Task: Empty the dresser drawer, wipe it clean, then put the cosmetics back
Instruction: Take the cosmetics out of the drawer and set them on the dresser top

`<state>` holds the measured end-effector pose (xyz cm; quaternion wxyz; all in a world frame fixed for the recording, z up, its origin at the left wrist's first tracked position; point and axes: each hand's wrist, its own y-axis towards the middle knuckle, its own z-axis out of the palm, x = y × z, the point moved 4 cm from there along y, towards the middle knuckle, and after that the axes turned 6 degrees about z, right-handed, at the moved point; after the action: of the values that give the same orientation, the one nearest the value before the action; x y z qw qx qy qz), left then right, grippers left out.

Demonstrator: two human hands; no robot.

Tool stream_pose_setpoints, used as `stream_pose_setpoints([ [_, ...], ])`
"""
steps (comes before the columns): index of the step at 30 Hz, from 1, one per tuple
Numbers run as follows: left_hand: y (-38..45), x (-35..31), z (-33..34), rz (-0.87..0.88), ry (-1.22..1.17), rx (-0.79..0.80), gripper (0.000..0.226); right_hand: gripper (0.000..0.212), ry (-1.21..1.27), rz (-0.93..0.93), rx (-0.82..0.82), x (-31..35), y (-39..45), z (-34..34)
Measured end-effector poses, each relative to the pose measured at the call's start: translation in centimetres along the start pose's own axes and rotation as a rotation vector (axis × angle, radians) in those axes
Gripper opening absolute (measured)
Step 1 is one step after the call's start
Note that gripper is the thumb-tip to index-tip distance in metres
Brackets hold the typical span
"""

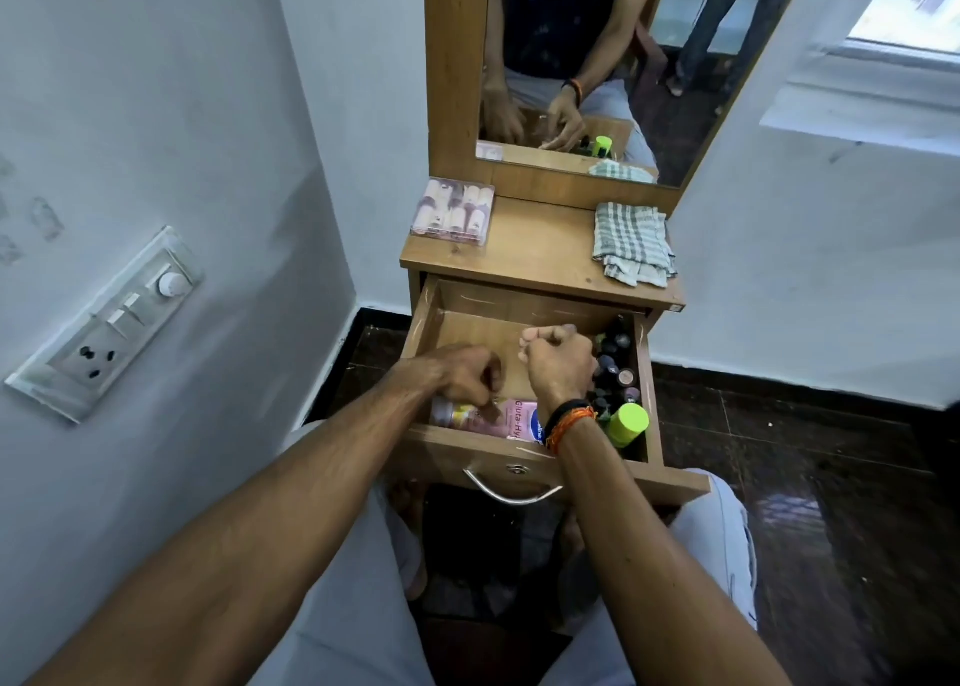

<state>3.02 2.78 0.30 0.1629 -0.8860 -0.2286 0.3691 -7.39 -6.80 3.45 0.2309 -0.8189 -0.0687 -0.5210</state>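
Observation:
The wooden drawer [467,459] stands pulled out in front of me. A pink lotion bottle [511,420] lies on its side along the front wall. My left hand [460,373] reaches down onto it, fingers pinched on its left part. My right hand [558,360], with wrist bands, is curled into a fist above the drawer's middle; nothing shows inside it. Several small dark bottles and jars [615,368] line the right side, with a lime-green capped bottle [628,423] at the front right corner. The rest of the drawer floor is bare wood.
On the dresser top [540,249] a clear box of small cosmetics [452,212] lies at the left and a checked cloth [631,244] at the right. A mirror [597,36] rises behind. A wall with a switch panel [104,322] is close on the left.

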Motion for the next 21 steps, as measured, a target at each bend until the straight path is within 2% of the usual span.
stream_pose_setpoints([
  [5, -0.5, -0.3, 1.2, -0.017, 0.035, 0.037, 0.043, 0.024, 0.033, 0.024, -0.020, -0.5, -0.8, -0.8],
  [9, -0.9, -0.8, 1.3, 0.033, 0.062, 0.038, 0.026, 0.026, 0.065, 0.021, -0.014, -0.4, -1.3, -1.1],
  [12, -1.3, -1.1, 0.9, 0.057, 0.061, 0.009, 0.024, 0.021, 0.118, -0.003, -0.011, -0.1, -1.5, -1.4],
  [16, -1.8, -1.2, -0.5, 0.075, -0.040, -0.081, 0.036, 0.024, 0.211, -0.114, -0.044, 1.0, -2.1, -2.4],
  [18, -2.1, -1.2, -1.4, 0.119, -0.106, -0.161, 0.033, 0.025, 0.286, -0.196, -0.144, 1.9, -2.7, -3.3],
  [21, -2.7, -1.3, -3.0, 0.160, -0.214, -0.314, 0.035, 0.015, 0.386, -0.271, -0.281, 2.8, -3.5, -4.3],
])
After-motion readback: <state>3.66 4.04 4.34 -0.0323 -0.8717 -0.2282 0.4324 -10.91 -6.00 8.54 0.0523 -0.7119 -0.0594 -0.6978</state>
